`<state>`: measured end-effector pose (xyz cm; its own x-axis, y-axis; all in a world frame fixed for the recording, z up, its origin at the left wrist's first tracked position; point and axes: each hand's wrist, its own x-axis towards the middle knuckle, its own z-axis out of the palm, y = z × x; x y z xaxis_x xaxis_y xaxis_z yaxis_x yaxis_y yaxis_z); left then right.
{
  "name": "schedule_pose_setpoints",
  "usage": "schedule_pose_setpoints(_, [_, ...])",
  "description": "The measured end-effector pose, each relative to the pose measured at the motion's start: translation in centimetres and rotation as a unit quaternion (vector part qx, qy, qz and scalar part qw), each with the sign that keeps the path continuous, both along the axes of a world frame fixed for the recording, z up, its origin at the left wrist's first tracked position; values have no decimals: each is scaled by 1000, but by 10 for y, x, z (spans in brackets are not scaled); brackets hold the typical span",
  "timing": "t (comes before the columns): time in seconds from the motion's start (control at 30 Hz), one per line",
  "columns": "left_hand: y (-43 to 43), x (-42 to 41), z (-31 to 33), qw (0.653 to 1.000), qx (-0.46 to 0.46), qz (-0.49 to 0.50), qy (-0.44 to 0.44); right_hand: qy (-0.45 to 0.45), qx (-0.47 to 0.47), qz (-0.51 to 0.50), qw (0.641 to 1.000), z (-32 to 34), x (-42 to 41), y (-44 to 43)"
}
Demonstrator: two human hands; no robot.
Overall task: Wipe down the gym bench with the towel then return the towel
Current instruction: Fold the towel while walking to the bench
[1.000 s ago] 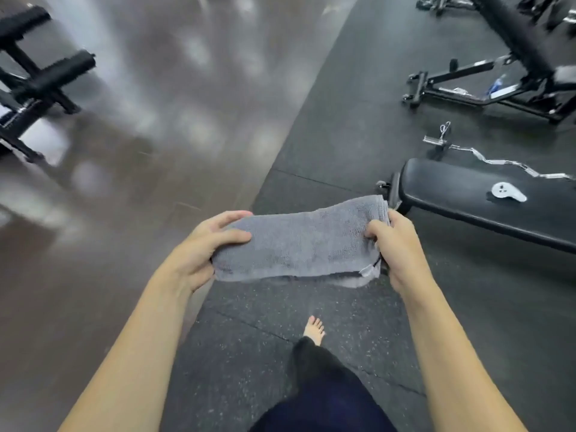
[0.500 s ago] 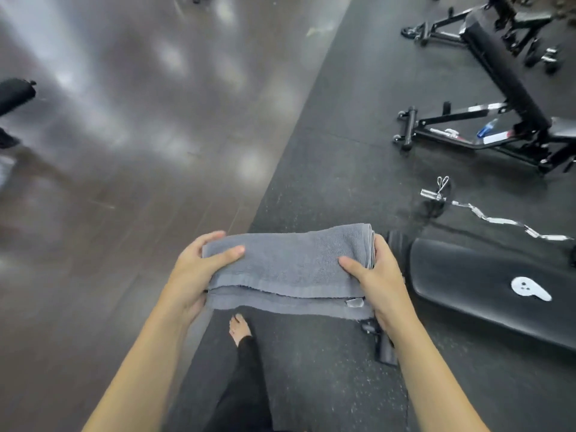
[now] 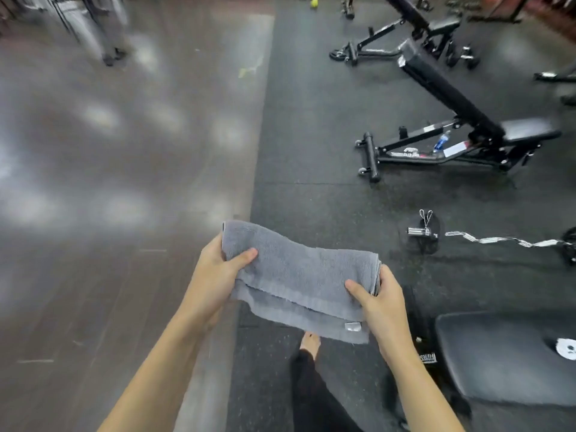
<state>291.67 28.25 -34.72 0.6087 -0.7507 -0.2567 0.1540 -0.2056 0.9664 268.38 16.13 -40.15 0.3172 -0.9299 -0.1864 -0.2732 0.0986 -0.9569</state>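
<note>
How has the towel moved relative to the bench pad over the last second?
Yes. The towel now sits left of the bench pad, no longer overlapping its end.

Black rubber flooring on the right meets glossy dark floor on the left. Up top, an incline bench stands on its black frame, a blue bottle lying at its base. Nearer, a chrome curl bar lies on the rubber. One bare foot shows below.
</note>
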Motion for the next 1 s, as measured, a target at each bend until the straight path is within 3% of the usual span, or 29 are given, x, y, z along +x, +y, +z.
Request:
schedule_pose_setpoints(0.17, [-170, 59, 3, 991, 16, -79, -106, 49, 4, -15, 999, -41, 70, -139])
schedule_pose_setpoints(0.37, [-344, 139, 33, 980, -2, -152, -131, 77, 29, 1, 997, -31, 166, -311])
schedule_pose_setpoints(0.5, [-446, 210, 40, 976, -18, -134, -172, 65, 26, -39, 997, -16, 228, -406])
schedule_pose_setpoints(0.7, [-614, 341, 15, 963, -37, -110, -243, 13, -49, -124, 991, -31, 334, -545])
schedule_pose_setpoints(0.83, [-743, 423, 32, 945, -54, -208, -248, -18, -41, -150, 988, -33, 422, -638])
schedule_pose_setpoints(1.0, [-908, 482, 78, 885, -67, -369, -278, -7, -71, -190, 979, -22, 509, -760])
